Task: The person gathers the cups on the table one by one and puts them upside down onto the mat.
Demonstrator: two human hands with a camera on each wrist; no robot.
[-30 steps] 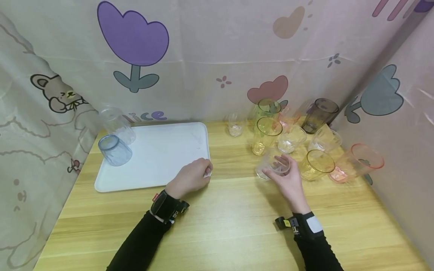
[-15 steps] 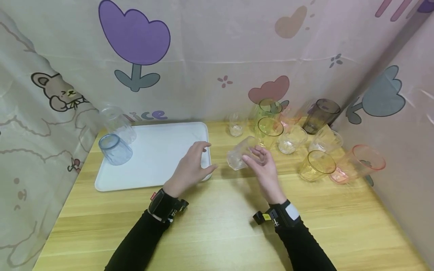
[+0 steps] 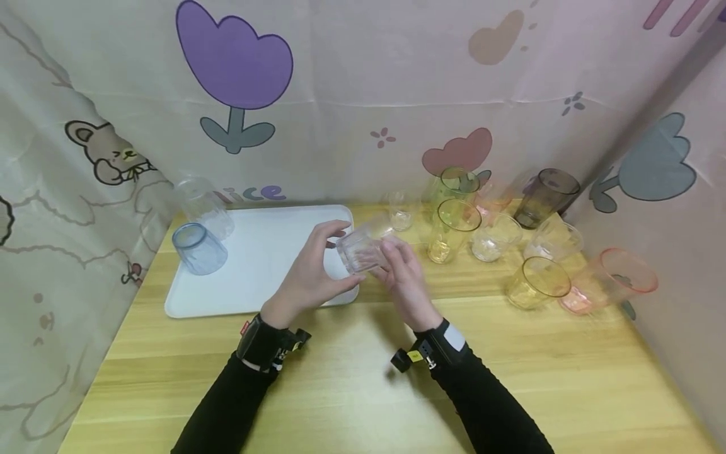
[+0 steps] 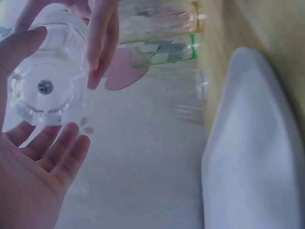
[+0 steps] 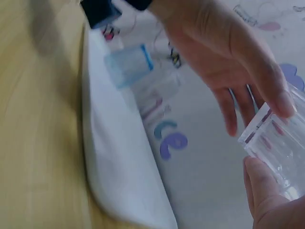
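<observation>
In the head view, a clear drinking glass [image 3: 363, 247] is tilted above the tray's right edge, its thick base toward the left. My right hand [image 3: 404, 284] holds it by the side, thumb and fingers on the wall. My left hand [image 3: 303, 271] spreads its thumb and fingers around the base end. The left wrist view has the base of the glass [image 4: 47, 95] facing the left palm, fingers below it. In the right wrist view the left thumb [image 5: 279, 95] overlaps the base edge, while the other left fingers hang apart from the glass.
A white tray [image 3: 266, 265] carries an upside-down blue glass [image 3: 200, 251] and a tall clear glass [image 3: 207, 214] at its left. Several glasses stand at right, including a tall yellow one [image 3: 448, 236], a short yellow one [image 3: 535, 284], a pink one [image 3: 607, 284] and a dark one [image 3: 546, 198].
My right hand has lifted the clear glass from among the right-hand glasses and brought it left, tilting it. My left hand has left the tray's edge and spread its fingers beside the glass.
</observation>
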